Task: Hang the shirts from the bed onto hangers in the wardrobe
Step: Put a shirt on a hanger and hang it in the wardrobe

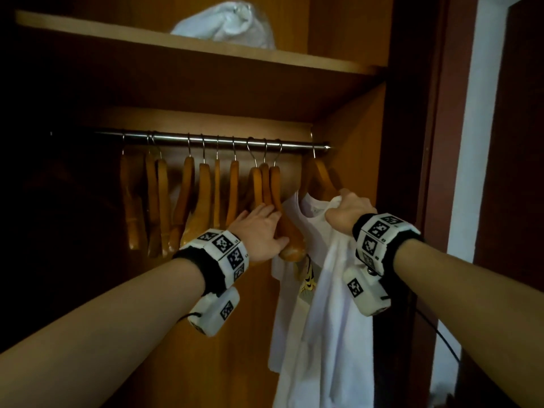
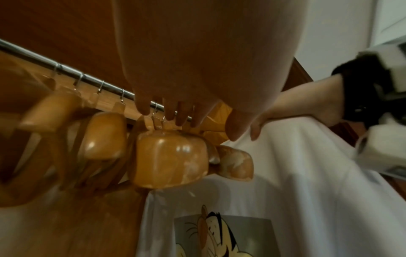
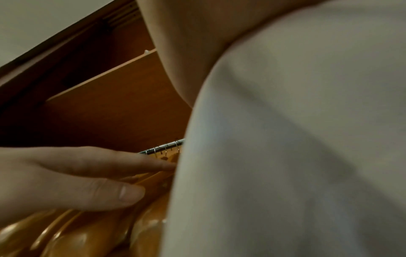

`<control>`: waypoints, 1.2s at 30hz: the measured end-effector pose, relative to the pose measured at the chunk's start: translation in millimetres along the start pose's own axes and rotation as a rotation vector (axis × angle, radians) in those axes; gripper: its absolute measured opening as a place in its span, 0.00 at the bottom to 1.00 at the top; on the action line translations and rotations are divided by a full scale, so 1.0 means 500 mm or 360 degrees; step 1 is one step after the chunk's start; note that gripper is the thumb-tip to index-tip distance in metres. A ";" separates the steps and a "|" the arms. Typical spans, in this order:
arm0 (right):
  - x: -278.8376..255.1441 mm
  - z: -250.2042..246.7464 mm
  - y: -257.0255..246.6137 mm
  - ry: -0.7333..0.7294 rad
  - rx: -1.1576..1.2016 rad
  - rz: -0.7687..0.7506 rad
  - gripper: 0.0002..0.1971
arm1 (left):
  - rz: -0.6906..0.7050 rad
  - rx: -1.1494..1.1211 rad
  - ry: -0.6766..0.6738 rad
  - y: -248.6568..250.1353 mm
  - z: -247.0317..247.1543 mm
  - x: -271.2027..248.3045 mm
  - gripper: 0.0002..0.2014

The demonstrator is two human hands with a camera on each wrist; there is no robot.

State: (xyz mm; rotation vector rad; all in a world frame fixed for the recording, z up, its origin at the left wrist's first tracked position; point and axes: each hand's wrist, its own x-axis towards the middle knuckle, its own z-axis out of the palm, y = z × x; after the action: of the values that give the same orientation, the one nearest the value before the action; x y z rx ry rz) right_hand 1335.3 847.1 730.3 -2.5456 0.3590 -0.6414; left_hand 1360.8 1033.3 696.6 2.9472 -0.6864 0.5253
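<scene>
Head view, wardrobe [image 1: 347, 119]: left part lies in deep shadow, nothing readable there; right edge meets a dark door frame and a white wall.
Right wrist view: mostly filled by white cloth close to the lens; the right hand's own fingers are hidden behind it.
White shirt [image 1: 329, 304]: hangs at the right end of the rail [image 1: 176, 139], its lower hem cut off by the frame; a cartoon print shows only in part behind a fold.
Shirt's hanger [image 1: 322, 179]: only its wooden shoulders show above the collar.
Empty wooden hangers [image 1: 203, 198]: a crowded row to the left, blurred in the left wrist view.
Bundle on the shelf [image 1: 226, 22]: pale cloth, shape unclear.
Right hand [image 1: 348, 212]: fingers curled, bunching the shirt's shoulder cloth.
Left hand [image 1: 262, 232]: fingers fairly straight, pressing on the nearest empty hanger [image 1: 290, 231], just beside the shirt.
</scene>
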 end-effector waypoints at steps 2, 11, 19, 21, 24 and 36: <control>0.013 0.009 -0.001 -0.0017 -0.0008 0.0015 0.31 | 0.0001 0.0019 -0.0003 0.003 0.007 0.011 0.35; 0.041 0.025 0.020 -0.0055 -0.0114 -0.0041 0.29 | -0.0027 -0.0008 -0.0002 0.018 0.015 0.026 0.31; 0.067 0.033 0.029 -0.0069 -0.0086 -0.0056 0.28 | -0.0006 -0.0062 0.0098 0.032 0.035 0.026 0.27; 0.076 0.043 0.027 -0.0106 -0.0068 -0.0015 0.29 | -0.0017 -0.0066 0.0124 0.033 0.036 0.026 0.26; 0.080 0.057 0.033 -0.0147 -0.0056 0.0001 0.29 | -0.0030 -0.0055 0.0143 0.033 0.040 0.017 0.25; -0.002 0.067 -0.054 -0.0020 -0.0034 -0.0713 0.12 | -0.0018 -0.0187 0.0291 0.041 0.052 0.018 0.29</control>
State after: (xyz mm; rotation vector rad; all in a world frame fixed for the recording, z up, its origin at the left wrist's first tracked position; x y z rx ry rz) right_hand 1354.8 883.6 718.1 -2.6667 -0.2208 -0.7807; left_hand 1367.5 1007.4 675.2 2.7498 -0.6554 0.7164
